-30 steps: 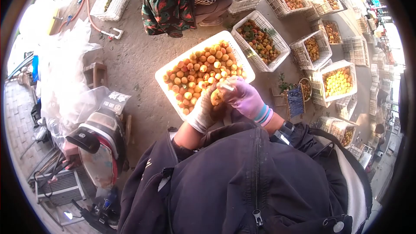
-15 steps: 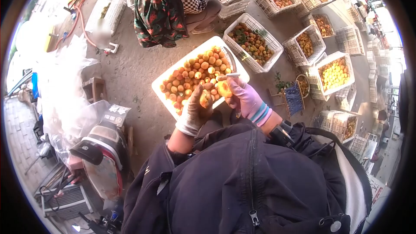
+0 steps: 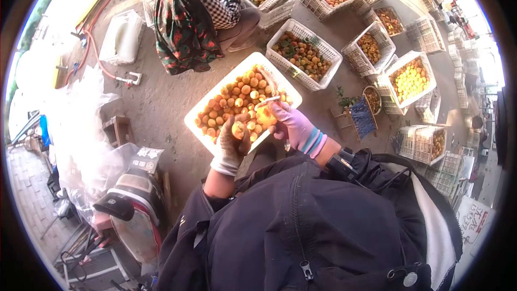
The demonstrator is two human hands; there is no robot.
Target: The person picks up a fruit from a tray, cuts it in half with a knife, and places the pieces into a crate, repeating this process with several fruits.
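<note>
Now left hand [image 3: 232, 143] grips apricot half [image 3: 238, 129], right hand [image 3: 291, 124] holds other half [image 3: 264, 115] w/ knife [image 3: 267, 100] lying near-horizontal, tip left.

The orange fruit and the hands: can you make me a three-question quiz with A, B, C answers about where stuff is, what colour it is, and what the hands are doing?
1. Where is the big white tray of orange fruit?
A. on the ground in front of the person
B. on a shelf
C. on the scooter

2. What colour is the glove on the right hand?
A. green
B. purple
C. black

3. What is the left hand doing?
A. hanging empty
B. holding a piece of fruit
C. resting on a crate

Answers:
1 A, the tray lies on the bare ground just past the hands.
2 B, the glove is purple with a striped cuff.
3 B, its white-gloved fingers are closed round an orange piece.
</note>
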